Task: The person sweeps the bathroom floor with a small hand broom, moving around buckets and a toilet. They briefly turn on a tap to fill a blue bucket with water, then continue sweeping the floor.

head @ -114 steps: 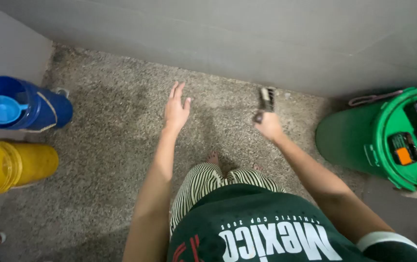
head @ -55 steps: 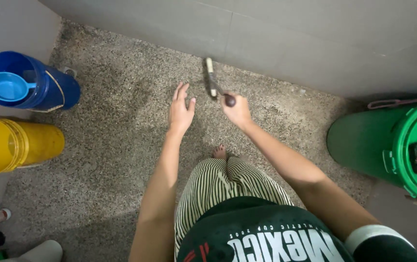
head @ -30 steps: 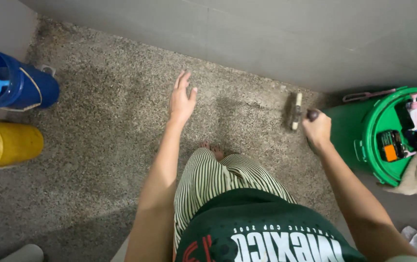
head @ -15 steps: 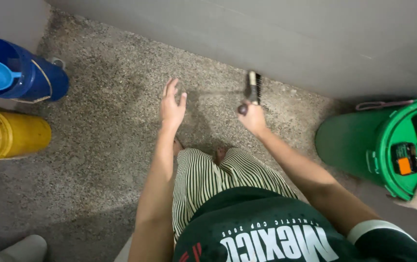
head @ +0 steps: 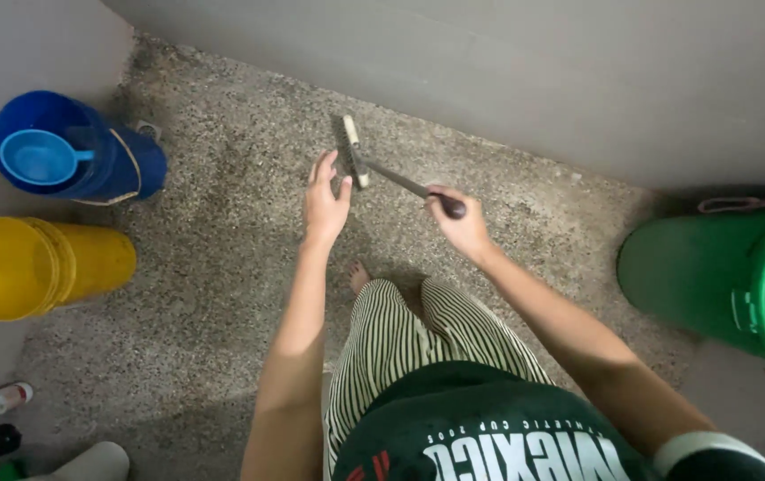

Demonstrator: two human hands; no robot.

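We grip the brush (head: 374, 167) by the dark end of its long handle in our right hand (head: 459, 224), fingers closed around it, so that the arm's reach carries the pale head out to the floor (head: 222, 285) near the foot of the wall (head: 534, 80). The head lies bristles-down on the floor, and the handle slants back and to the right toward the fist, an angle that seems to let us press it down while standing bent over. Our left hand (head: 325, 201) holds nothing: the fingers are spread and loose, and it hangs just beside the brush head, likely out for balance; whether a fingertip touches the head we cannot tell.

The floor is rough speckled pebble-grain, darker in patches that look damp. Plain grey walls close it in ahead and on the left. Against the left wall stand a blue bucket (head: 120, 165) with a light blue dipper (head: 40, 158) inside and, just beside it, a yellow bucket (head: 53, 265). A green bin (head: 712, 276) stands at the right, well apart from the brush. A bare foot (head: 358, 276) shows below our striped trousers (head: 400, 338).
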